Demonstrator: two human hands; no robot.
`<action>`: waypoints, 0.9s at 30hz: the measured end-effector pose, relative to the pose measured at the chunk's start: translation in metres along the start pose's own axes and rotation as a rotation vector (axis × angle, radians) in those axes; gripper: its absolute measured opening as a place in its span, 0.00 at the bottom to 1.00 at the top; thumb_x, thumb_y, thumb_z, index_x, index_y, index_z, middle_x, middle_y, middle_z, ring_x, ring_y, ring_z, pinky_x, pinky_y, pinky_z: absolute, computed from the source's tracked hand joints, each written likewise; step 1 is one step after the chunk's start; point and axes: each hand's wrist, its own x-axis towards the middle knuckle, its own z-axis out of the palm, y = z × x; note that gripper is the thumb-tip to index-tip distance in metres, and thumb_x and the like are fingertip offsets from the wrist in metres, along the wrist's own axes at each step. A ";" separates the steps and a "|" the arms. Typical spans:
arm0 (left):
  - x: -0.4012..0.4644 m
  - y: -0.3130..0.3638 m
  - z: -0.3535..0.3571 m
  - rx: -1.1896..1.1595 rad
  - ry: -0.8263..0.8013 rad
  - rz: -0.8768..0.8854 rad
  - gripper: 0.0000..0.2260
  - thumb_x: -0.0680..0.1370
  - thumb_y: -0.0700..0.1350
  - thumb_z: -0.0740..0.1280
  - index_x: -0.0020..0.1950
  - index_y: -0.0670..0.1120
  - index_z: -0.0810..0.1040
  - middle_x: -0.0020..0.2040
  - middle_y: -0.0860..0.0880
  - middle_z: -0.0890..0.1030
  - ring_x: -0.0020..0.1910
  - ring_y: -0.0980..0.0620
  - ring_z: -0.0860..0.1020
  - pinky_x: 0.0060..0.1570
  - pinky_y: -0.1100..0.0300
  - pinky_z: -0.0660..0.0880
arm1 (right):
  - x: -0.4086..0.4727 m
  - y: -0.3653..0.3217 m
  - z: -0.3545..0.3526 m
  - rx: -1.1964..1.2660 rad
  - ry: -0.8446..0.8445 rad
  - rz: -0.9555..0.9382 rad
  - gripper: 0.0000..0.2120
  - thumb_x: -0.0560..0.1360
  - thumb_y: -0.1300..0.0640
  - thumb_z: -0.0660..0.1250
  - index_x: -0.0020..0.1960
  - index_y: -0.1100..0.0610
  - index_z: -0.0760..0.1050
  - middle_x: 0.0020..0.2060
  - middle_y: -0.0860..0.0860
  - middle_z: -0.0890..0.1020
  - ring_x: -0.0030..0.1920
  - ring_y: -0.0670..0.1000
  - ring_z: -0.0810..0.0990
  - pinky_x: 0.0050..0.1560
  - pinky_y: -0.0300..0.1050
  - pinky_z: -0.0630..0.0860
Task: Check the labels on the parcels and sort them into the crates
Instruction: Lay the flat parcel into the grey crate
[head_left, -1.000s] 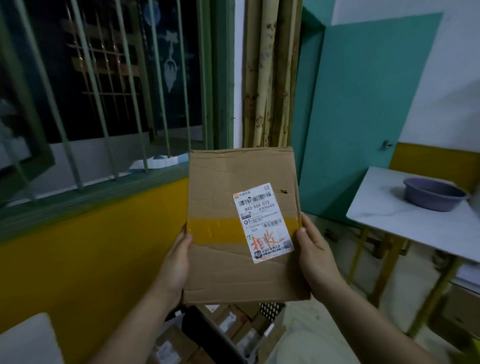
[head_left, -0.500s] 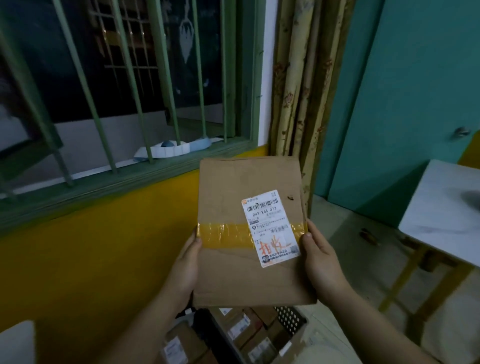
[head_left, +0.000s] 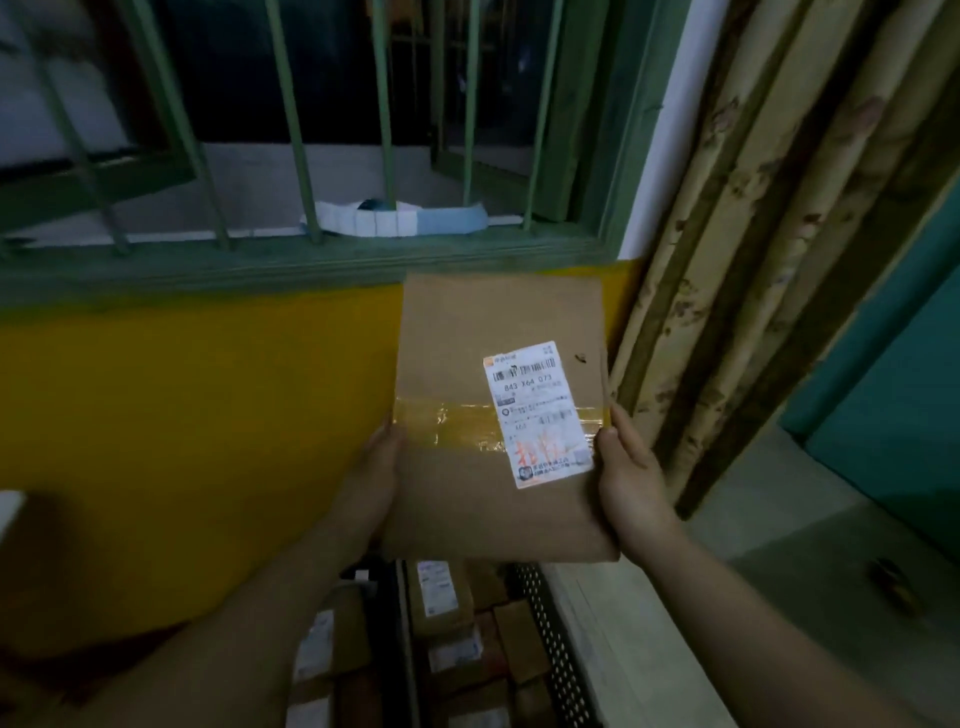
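Parcel (head_left: 488, 415), frame centre, label (head_left: 537, 413) facing me | left hand (head_left: 371, 486), right hand (head_left: 631, 486) grip curled round its side edges | I'd hold steady, read label | crates (head_left: 553, 649) below

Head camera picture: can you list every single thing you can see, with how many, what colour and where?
Held parcel: one, brown cardboard, in the middle, held up in both hands.
Label: one, white with red scribble, on the parcel's right half.
Tape: one yellowish strip across the parcel.
Crated parcels: several, brown with white labels, bottom middle below the held one.
Crate: black perforated wall, bottom middle; how many crates, cannot tell.
Window bars: several, green, top.
Roll of stickers: one, white and blue, on the sill.
Wall: yellow, left.
Curtain: one, cream patterned, right.
Left hand: grips the parcel's left edge.
Right hand: grips its right edge.
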 end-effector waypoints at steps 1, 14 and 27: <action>0.010 -0.013 0.016 0.008 0.025 -0.009 0.22 0.82 0.58 0.55 0.75 0.56 0.63 0.72 0.49 0.68 0.68 0.43 0.70 0.68 0.41 0.66 | 0.019 0.015 -0.007 -0.001 -0.036 -0.003 0.19 0.83 0.53 0.51 0.69 0.38 0.69 0.56 0.39 0.80 0.54 0.36 0.77 0.55 0.38 0.73; 0.080 -0.250 0.094 0.052 0.053 -0.243 0.21 0.84 0.54 0.53 0.70 0.44 0.71 0.65 0.41 0.75 0.61 0.40 0.75 0.67 0.42 0.68 | 0.083 0.289 0.012 0.047 -0.118 0.173 0.17 0.84 0.56 0.51 0.68 0.41 0.68 0.55 0.42 0.79 0.53 0.40 0.78 0.46 0.34 0.74; 0.151 -0.495 0.134 -0.140 -0.015 -0.354 0.21 0.84 0.55 0.51 0.74 0.49 0.66 0.65 0.43 0.75 0.47 0.48 0.78 0.52 0.47 0.72 | 0.116 0.538 0.064 -0.108 -0.217 0.173 0.15 0.84 0.55 0.51 0.65 0.41 0.68 0.50 0.43 0.78 0.48 0.39 0.75 0.44 0.36 0.71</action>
